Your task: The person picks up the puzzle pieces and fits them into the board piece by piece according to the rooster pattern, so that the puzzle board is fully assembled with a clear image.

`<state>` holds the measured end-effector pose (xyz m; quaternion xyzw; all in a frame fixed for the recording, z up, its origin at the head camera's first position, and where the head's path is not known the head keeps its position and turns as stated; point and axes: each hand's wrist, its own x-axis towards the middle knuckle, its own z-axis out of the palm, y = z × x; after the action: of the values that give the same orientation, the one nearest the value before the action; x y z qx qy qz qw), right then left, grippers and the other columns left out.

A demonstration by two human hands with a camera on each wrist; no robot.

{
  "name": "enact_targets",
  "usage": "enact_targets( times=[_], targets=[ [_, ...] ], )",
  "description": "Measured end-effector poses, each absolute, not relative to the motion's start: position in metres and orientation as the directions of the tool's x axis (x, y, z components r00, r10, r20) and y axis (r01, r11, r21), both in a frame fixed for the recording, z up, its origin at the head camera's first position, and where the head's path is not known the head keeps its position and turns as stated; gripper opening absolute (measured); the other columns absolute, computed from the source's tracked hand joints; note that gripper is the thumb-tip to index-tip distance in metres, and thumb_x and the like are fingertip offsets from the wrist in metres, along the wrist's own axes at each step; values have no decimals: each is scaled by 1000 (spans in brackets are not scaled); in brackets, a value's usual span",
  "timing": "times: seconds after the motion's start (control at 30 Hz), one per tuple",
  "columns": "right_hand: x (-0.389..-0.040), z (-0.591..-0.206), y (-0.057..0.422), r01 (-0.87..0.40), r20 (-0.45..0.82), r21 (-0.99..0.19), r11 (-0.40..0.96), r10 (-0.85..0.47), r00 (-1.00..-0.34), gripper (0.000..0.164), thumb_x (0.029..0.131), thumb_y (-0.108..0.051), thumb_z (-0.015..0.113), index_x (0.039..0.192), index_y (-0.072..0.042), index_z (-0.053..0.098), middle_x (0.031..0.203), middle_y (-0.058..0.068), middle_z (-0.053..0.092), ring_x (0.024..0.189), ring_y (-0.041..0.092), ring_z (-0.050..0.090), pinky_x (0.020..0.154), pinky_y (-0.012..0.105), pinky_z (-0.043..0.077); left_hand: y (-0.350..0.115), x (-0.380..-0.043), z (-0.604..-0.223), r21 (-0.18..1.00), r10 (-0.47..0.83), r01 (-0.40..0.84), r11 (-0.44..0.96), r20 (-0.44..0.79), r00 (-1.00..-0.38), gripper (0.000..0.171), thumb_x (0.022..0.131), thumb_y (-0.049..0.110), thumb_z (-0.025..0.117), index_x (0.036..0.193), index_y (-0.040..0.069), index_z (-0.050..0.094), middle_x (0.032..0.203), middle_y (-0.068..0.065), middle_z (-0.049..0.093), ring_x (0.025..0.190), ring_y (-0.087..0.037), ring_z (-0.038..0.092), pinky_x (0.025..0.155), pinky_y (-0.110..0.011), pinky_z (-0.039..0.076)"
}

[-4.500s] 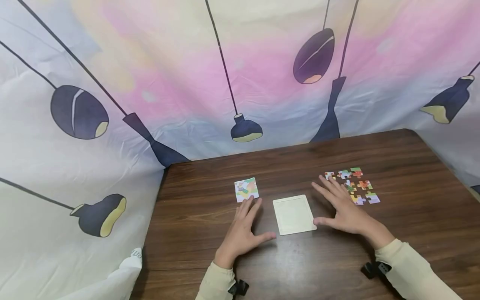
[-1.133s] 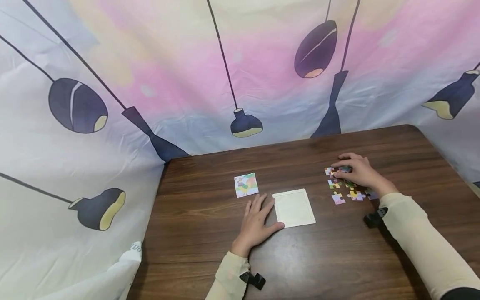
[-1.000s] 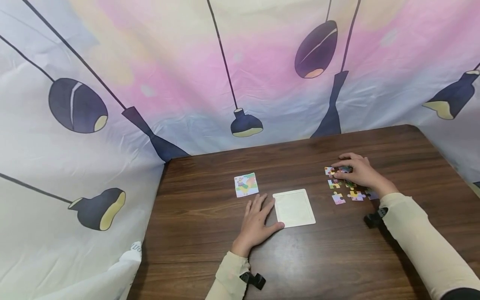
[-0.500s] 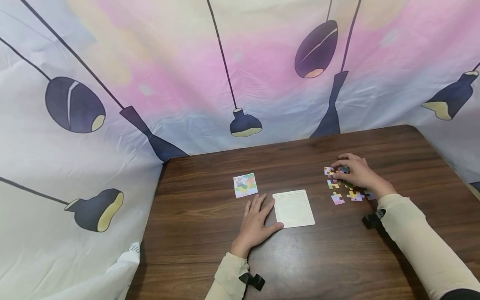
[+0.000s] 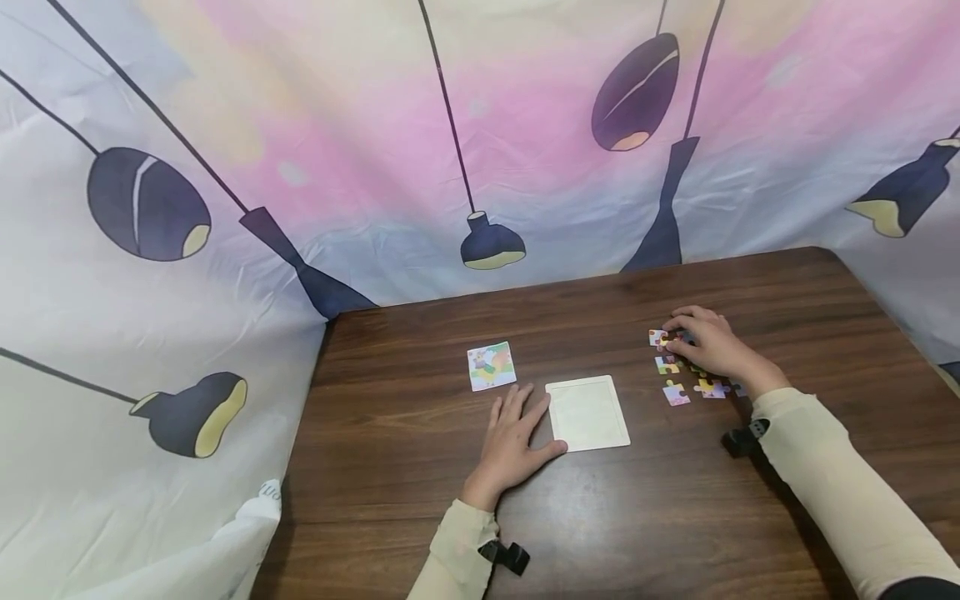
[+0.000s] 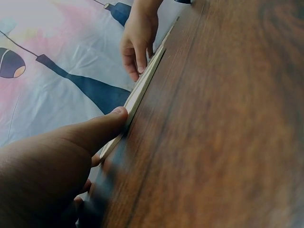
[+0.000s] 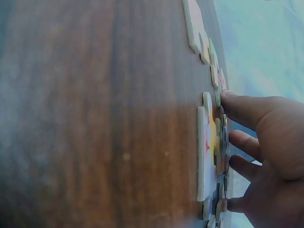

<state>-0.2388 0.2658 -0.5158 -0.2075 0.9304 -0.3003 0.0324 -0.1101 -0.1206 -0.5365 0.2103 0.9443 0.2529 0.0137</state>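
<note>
In the head view my left hand (image 5: 510,450) lies along the left edge of a square cream puzzle tray (image 5: 588,412), fingers spread. Its thumb touches the tray's near left corner; in the left wrist view the thumb (image 6: 111,122) lies against the tray's side. Over on the right, my right hand (image 5: 708,342) arches over several colourful jigsaw pieces (image 5: 675,393) laid out in rows. Its thumb and fingers stand apart, tips right at the far pieces. Close up in the right wrist view, the fingertips (image 7: 236,164) rest at the pieces' surfaces. The hand hides part of the group.
A small square picture card (image 5: 491,367) lies beyond my left hand, left of the tray. All of it is on a dark wooden table (image 5: 405,467). A fabric backdrop (image 5: 360,150) printed with lamps hangs behind the table and at its left.
Several seconds ago both hands hovered on either side of the tray. The left has since come to its edge, and the right has moved over the far pieces. In the last second both barely move.
</note>
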Motion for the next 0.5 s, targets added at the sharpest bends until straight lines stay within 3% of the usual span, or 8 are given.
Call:
enact_targets(
  times=[0.27,0.5],
  targets=[
    [-240,-516,265,-354,61,-571,740,-392,-918,39,101,-13,73,133,7,66,146,36,45,140,59,32,115,79,14,-122,-109,-538,501,395,374,781,68,-916,77,97,56,70,159,16,50,169,-14,34,160,-36,20,128,-59,13],
    [-238,-511,266,-304,57,-558,772,-330,-942,41,97,-23,79,129,2,71,136,29,52,132,54,35,105,79,15,-120,-110,-538,500,396,374,781,66,-916,77,97,56,70,160,16,50,170,-14,34,161,-36,19,129,-59,12]
  ],
)
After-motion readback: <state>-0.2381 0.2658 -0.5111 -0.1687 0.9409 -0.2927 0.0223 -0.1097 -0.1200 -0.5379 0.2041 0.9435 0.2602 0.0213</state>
